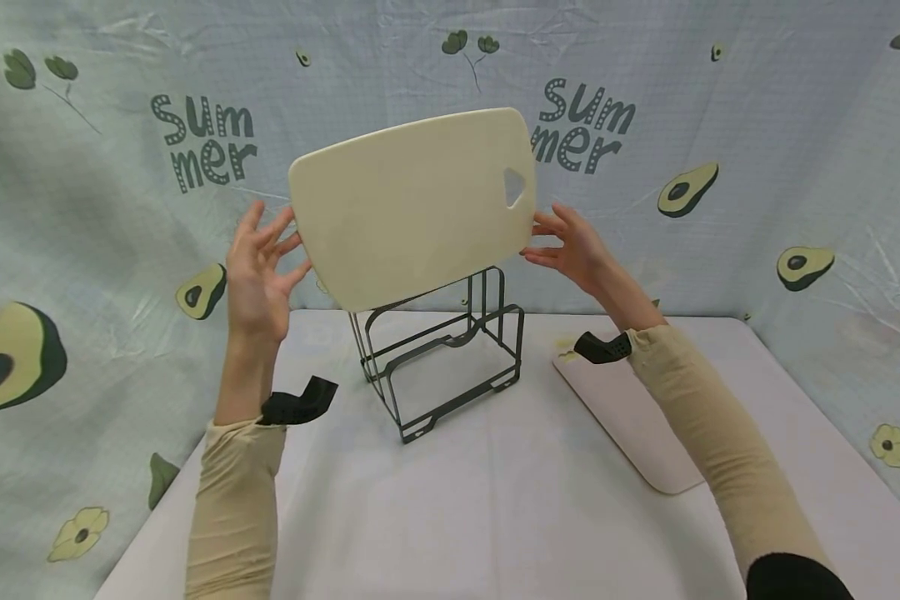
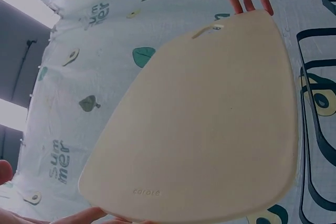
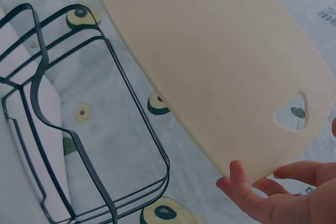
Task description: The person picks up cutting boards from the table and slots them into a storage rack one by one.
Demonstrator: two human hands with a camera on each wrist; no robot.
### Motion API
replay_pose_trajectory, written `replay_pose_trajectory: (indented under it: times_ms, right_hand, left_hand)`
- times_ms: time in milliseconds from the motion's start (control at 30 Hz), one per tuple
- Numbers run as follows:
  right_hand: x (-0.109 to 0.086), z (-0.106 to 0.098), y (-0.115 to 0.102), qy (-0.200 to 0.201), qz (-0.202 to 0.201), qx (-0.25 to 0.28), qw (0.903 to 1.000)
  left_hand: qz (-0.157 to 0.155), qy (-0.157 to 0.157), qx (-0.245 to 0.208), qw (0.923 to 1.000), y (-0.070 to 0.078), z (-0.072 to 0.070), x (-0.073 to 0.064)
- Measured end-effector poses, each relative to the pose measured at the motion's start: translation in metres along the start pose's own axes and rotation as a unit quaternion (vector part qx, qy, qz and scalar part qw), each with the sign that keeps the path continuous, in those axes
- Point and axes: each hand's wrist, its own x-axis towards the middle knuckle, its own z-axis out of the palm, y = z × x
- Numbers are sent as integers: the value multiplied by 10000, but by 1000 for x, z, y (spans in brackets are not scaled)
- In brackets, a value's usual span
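Observation:
A cream cutting board [image 1: 412,208] with a cut-out near its right end is up in the air, tilted, between both hands. My left hand [image 1: 258,279] has its fingers spread, their tips at the board's left edge. In the left wrist view small raised lettering shows on the board [image 2: 205,119]. At the opposite end, the extended fingers of my right hand [image 1: 573,250] touch the edge near the lower corner; the right wrist view shows them close to the cut-out. A dark wire rack [image 1: 457,408] stands below and behind the board, which hides part of its top.
On the white table [image 1: 450,517], a pale pinkish board [image 1: 630,417] lies flat at the right, partly covered by the right forearm. A printed sheet [image 1: 390,58] with avocados and lettering hangs behind and along the sides.

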Motion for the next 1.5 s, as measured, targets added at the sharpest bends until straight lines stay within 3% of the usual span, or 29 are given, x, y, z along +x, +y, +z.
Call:
replay_pose_trajectory:
  times_ms: [233,600,867,1200,1500]
  right_hand:
    - [15,4,1,-10,3,12,10000]
    - [34,12,5,-24,-37,-1,10000]
    - [46,16,9,-149,-29,143,9998]
    - [54,19,24,-490,121,69,9987]
    - [61,17,35,-510,342,-237,9978]
  left_hand:
    - [237,114,34,9996,-6,-1,13]
    - [525,145,481,9974,-19,-6,24]
    - [354,143,351,9987,-26,-15,32]
    - [406,176,-62,9990,-35,-26,40]
    - [266,200,37,9994,-44,-30,40]
